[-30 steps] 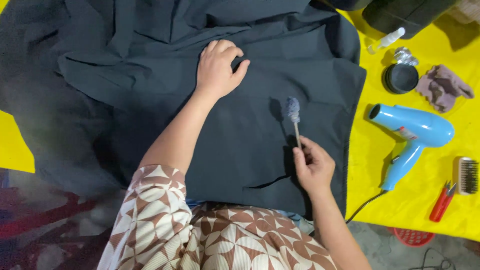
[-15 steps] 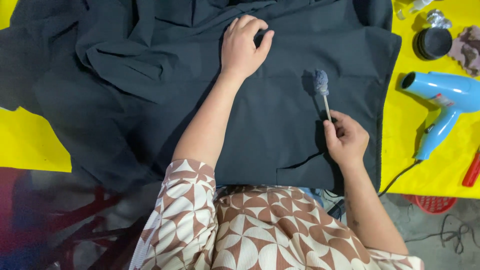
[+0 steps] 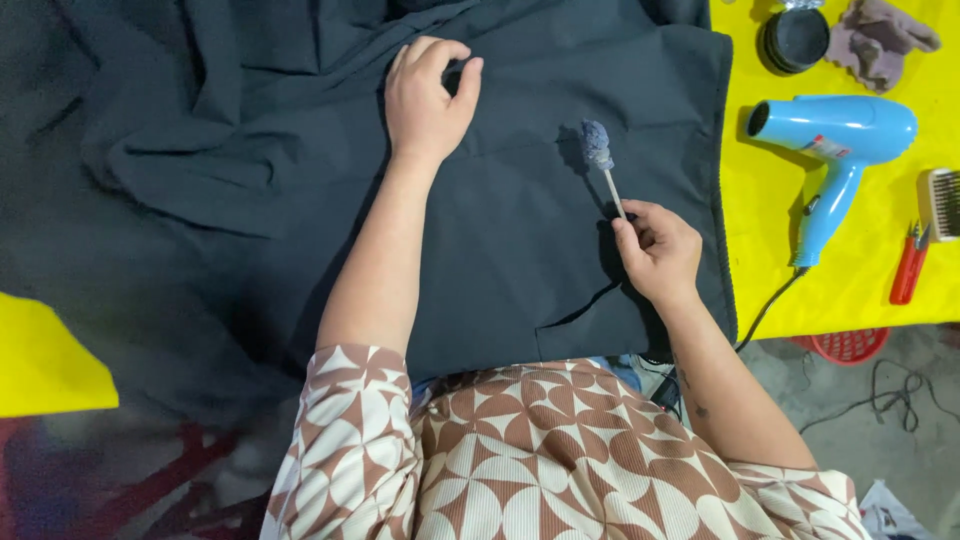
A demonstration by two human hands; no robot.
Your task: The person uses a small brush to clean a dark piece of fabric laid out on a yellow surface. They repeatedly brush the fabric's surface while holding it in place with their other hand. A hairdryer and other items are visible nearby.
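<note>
Two hands (image 3: 428,95) (image 3: 660,250) on dark cloth (image 3: 520,250); blue hairdryer (image 3: 835,135) beside.

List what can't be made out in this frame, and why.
- Right hand: its grip on the swab stick is covered by curled fingers.
- Left hand: whatever lies under its palm on the dark cloth is covered.
- Brush: cut off by the right edge.
- Round black tin: cut off by the top edge.
- Red basket: mostly hidden under the yellow table.
</note>
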